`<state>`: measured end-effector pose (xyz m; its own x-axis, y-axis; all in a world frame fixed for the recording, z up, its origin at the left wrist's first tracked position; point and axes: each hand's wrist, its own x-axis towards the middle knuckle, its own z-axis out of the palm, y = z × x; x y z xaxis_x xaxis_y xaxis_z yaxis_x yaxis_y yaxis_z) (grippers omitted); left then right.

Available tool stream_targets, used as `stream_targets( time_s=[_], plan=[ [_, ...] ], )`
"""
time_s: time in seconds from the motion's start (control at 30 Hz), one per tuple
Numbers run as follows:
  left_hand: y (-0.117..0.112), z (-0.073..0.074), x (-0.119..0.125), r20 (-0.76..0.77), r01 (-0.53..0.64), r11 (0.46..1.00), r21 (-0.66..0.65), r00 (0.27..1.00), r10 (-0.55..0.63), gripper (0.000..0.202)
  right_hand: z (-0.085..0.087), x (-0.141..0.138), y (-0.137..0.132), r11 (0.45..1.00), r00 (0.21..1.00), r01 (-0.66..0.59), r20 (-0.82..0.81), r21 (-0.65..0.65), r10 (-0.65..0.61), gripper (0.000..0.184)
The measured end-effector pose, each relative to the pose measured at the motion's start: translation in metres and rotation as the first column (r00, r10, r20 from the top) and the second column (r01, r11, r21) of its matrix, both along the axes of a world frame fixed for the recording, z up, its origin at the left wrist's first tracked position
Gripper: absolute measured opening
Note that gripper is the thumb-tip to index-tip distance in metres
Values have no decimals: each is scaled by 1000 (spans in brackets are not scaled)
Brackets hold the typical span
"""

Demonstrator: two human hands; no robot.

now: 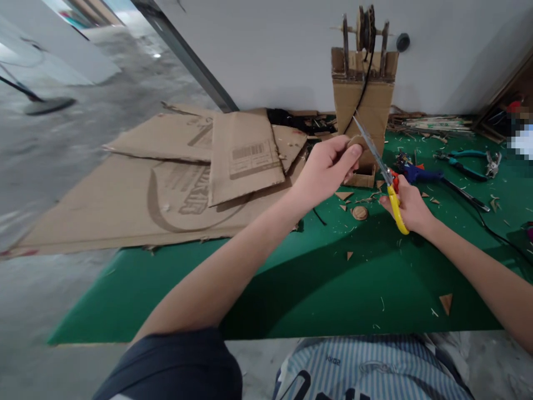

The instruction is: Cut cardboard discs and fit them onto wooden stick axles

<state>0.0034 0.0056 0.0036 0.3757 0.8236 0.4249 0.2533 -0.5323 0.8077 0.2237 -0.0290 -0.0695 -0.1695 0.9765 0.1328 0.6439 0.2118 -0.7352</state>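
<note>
Head view: scissors (pixel 396 206) and small cardboard piece (pixel 355 142) held before the cardboard stand (pixel 362 103).
The person's left hand (pixel 328 166) pinches the piece; right hand (pixel 408 204) grips the scissors, blades near it. Nearer than stand: cardboard disc (pixel 360 213). Right of stand: blue glue gun (pixel 422 174). Left of stand: cardboard sheets (pixel 245 158).

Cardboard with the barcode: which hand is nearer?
Left. The left hand is to the right of the barcode cardboard; the right hand, gripping scissors, is farther right.
</note>
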Motion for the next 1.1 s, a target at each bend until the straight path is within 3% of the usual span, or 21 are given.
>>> stream_targets(
  time_s=[0.23,0.57,0.8,1.0,1.1],
  plan=[
    [-1,10,-10,-201,23,985,169,980,12,39,-4,3,-5,999,998,-35,50,24,34,47],
    [-5,9,-5,-229,33,983,181,973,10,36,3,1,-2,999,998,-17,60,27,15,47],
    [-4,16,-11,-271,25,989,144,963,15,38,5,1,-1,999,996,-27,86,-27,30,47],
    [-4,5,1,-63,-27,1000,9,998,27,44,4,1,-1,1000,1000,-15,19,-19,15,47],
    [-2,1,3,-12,-15,1000,17,1000,15,49,2,2,-3,1000,999,-27,-21,8,27,47]
  ],
)
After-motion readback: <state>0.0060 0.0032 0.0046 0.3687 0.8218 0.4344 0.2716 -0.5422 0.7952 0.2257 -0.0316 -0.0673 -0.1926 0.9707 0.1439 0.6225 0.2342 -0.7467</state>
